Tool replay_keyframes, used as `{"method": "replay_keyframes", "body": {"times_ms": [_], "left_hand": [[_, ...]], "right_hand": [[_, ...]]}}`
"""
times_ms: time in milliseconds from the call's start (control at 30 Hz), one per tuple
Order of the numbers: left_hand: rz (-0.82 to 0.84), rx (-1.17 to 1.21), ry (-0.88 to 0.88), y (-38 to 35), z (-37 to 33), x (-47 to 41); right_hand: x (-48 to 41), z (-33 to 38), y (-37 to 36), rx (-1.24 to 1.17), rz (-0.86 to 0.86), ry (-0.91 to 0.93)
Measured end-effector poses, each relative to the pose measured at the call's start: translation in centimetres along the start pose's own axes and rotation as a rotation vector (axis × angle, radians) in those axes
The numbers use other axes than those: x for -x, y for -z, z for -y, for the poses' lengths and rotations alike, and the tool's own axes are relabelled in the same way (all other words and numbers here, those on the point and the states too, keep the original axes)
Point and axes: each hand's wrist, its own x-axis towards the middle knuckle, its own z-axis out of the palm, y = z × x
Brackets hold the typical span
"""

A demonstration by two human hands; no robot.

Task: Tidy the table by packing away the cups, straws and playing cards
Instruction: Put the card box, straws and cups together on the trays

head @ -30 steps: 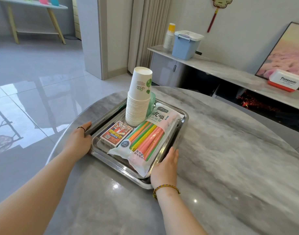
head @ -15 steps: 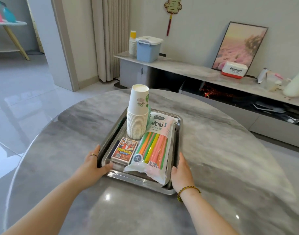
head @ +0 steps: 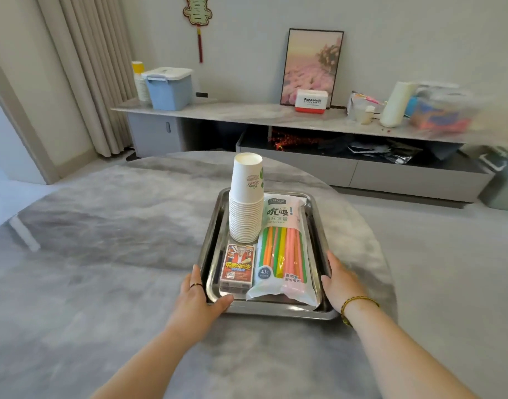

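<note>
A steel tray point(head: 275, 309) sits on the round grey marble table point(head: 103, 254). In it stand a tall stack of white paper cups point(head: 246, 203) at the back left, a red box of playing cards point(head: 237, 264) at the front left, and a clear pack of coloured straws point(head: 283, 249) along the right. My left hand point(head: 196, 300) grips the tray's near left corner, thumb over the rim. My right hand point(head: 340, 283) holds the right rim, fingers along the side.
Behind the table runs a long low sideboard point(head: 247, 113) with a blue lidded bin point(head: 169, 87), another cup stack point(head: 140, 80), a white and red box point(head: 311, 100), a framed picture point(head: 311, 67) and clutter at the right. Curtains hang at the left.
The view has swung to the right, so the tray now lies straight ahead. Both hands stay on the tray's rims; the left thumb has come over the near corner.
</note>
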Motion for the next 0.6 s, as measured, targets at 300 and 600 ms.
{"method": "replay_keyframes", "body": {"times_ms": [300,600], "left_hand": [[0.082,-0.065,-0.024,-4.3,-3.7,0.2],[0.061,-0.127,-0.034,-7.3,-6.0,-1.0]], "right_hand": [[-0.6,-3.7,1.9,0.019,-0.209,-0.268],[-2.3,-5.7,3.5,-0.162,-0.369,-0.192]]}}
